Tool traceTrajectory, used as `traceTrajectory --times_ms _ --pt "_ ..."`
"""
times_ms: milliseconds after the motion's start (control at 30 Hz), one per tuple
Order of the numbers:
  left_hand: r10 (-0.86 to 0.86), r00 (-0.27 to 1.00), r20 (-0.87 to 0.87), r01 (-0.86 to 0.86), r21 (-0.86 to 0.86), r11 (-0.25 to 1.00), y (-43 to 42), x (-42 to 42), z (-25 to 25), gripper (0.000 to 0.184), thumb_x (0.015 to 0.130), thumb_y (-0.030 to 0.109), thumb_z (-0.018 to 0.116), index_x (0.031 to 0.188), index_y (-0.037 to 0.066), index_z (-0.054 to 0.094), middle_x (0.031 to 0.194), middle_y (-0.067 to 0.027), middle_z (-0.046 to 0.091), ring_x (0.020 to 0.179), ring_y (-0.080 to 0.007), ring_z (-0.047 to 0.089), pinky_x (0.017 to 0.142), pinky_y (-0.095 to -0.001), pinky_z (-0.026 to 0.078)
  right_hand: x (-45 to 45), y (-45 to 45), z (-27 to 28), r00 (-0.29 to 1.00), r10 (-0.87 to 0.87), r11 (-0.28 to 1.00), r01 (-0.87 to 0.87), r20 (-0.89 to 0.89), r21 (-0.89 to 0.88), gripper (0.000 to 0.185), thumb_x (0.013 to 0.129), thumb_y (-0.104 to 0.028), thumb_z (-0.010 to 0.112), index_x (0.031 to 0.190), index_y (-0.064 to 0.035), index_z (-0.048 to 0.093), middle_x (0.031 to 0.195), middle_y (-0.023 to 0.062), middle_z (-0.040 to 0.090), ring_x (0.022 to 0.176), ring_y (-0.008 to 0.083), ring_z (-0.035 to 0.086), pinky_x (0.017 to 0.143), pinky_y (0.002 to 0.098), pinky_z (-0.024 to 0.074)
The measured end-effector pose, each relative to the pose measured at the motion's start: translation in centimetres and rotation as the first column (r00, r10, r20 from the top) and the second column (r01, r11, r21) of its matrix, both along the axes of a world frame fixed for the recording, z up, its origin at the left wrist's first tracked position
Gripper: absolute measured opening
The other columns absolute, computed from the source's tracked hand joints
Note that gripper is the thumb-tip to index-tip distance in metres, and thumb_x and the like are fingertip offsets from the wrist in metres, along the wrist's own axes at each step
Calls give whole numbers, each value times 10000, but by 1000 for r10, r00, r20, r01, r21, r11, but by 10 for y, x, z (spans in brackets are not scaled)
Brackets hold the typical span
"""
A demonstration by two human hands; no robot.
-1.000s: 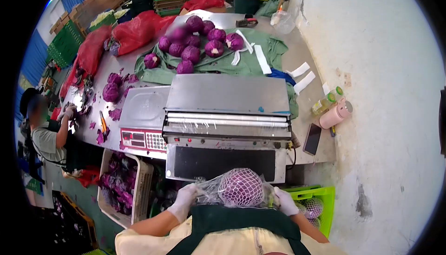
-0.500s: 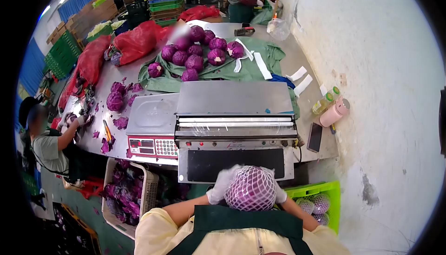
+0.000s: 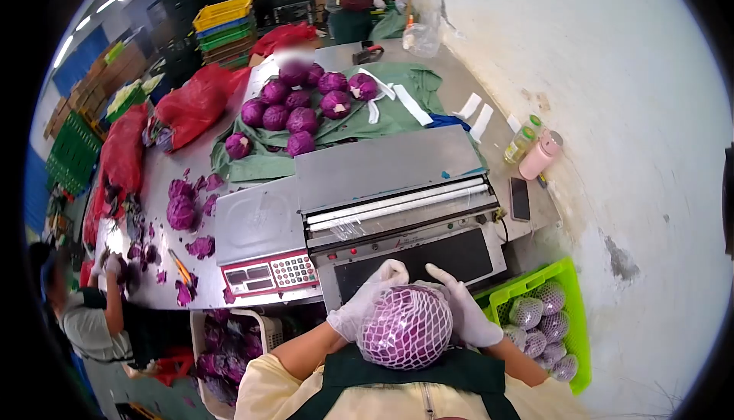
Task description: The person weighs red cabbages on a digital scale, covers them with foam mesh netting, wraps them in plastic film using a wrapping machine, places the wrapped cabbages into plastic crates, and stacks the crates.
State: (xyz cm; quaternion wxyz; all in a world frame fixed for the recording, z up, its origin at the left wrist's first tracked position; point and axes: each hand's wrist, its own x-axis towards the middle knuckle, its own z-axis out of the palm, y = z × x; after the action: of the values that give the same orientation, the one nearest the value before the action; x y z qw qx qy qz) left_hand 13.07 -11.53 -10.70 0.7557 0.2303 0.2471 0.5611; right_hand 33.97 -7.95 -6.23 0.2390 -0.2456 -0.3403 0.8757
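A red cabbage (image 3: 405,328) in a white foam net sits close against my apron, in front of the wrapping machine (image 3: 413,259). My gloved left hand (image 3: 363,305) grips its left side, with the fingertips curled at the top edge of the net. On the other side, my gloved right hand (image 3: 470,314) holds the cabbage, with one digit pointing up beyond the net. The parts of the fingers behind the cabbage are hidden. Clear film shows across the machine's rollers, and its black plate (image 3: 459,255) lies just beyond my hands.
A digital scale (image 3: 260,225) stands left of the machine. Bare red cabbages (image 3: 302,120) lie on green cloth behind. A green crate (image 3: 577,328) of netted cabbages is at right, a crate of leaves (image 3: 271,332) at lower left. A co-worker (image 3: 92,320) handles cabbage at left.
My view has turned, and the green crate shows more fully. My hands have shifted up around the cabbage's far side, the left fingers now curled at the net's top edge.
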Motion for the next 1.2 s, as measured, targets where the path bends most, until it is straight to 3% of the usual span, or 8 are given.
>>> traceTrajectory --times_ms 133,300,433,567,633,733,933,1200 --pt "-97 981 -166 46 -289 956 11 24 12 283 945 167 580 1174 31 484 824 -12 569 715 -71 569 638 -187 476 2 -29 -13 987 -149 967 158 -60 202 740 966 -554 327 1493 -50 208 1504 74 308 1356 179 325 1137 332 221" --pt "119 792 -599 -40 143 989 25 46 -6 457 875 64 612 1294 71 428 860 -5 520 778 -95 513 727 -250 459 25 -46 -41 919 -344 918 286 -194 -273 612 1004 -463 228 1433 -44 351 1423 90 442 1319 215 400 1132 376 253" --pt "98 658 -747 -17 115 993 32 95 2 386 930 69 523 1308 64 440 1087 -97 535 908 -144 530 803 -281 468 62 -65 -107 750 -660 638 593 -49 491 832 690 -81 822 1364 -39 337 1340 94 446 1265 164 402 1088 340 319" --pt "-78 734 -675 112 7 994 17 141 -22 335 992 179 482 1294 37 447 1050 -94 599 853 -116 581 780 -256 479 131 -62 -119 562 -801 579 815 -205 -28 385 960 -295 472 1243 -45 545 1182 107 619 1083 206 578 1009 351 433" --pt "-206 675 -709 212 -81 974 15 155 -32 326 1002 252 479 1258 50 496 1001 -78 627 784 -101 602 745 -232 470 186 -78 -149 524 -851 413 701 -28 581 436 984 -334 374 1258 -32 531 1194 120 614 1112 223 567 993 363 453" --pt "-341 588 -734 310 -185 933 5 186 -26 290 994 265 493 1193 66 561 923 -42 641 774 -97 603 734 -237 476 308 -132 -119 432 -774 617 682 -464 -393 478 985 -322 307 1302 -13 486 1245 139 582 1140 242 562 1001 385 458" --pt "-415 497 -762 377 -241 894 20 249 -48 258 997 242 489 1156 58 573 878 -42 662 754 -84 612 708 -204 442 464 -219 -160 390 -864 350 920 318 -176 442 940 -293 461 1289 -28 523 1247 135 584 1143 231 572 1041 386 429" --pt "-513 328 -794 511 -308 803 24 327 -69 229 985 191 481 1149 57 570 955 -66 654 853 -132 631 747 -239 456 481 -201 -196 250 -452 819 496 857 287 374 861 -280 571 1218 -182 625 1228 135 604 1063 256 595 971 314 435"
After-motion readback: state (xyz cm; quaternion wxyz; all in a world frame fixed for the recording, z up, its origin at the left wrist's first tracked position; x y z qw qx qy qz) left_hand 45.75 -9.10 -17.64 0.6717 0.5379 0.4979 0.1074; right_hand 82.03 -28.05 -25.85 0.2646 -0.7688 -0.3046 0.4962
